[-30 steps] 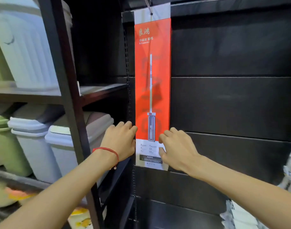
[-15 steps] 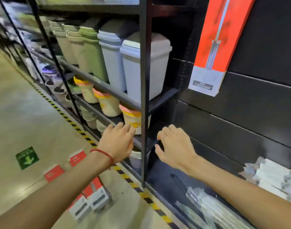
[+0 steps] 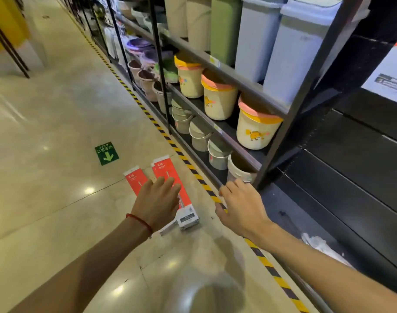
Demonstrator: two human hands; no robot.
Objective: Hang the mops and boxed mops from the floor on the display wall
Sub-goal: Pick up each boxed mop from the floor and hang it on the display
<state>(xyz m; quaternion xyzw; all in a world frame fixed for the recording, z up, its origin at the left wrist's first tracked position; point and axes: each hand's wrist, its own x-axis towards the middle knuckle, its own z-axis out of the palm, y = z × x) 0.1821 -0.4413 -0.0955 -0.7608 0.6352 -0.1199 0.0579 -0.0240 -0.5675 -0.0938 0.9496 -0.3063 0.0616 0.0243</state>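
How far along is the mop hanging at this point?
Done: one boxed mop appears up on the display wall. In hand: nothing; left hand and right hand, both open, reach down. Remaining: left red box and right red box lie on the floor.

Left arm (image 3: 80,272): bare, comes in from the near left corner and stretches forward toward the middle, forearm straight.
Left wrist (image 3: 145,224): in line with the forearm, a thin red cord (image 3: 140,222) round it.
Left hand (image 3: 158,203): back up, palm down, fingers straight and close together, pointing far and slightly right, empty.
Right arm (image 3: 328,274): bare, comes in from the near right corner, angled far and left.
Right hand (image 3: 241,208): back up, fingers loosely spread and slightly bent, thumb out to the left, empty.
Spacing: hands side by side at about the same reach, apart, not touching each other.
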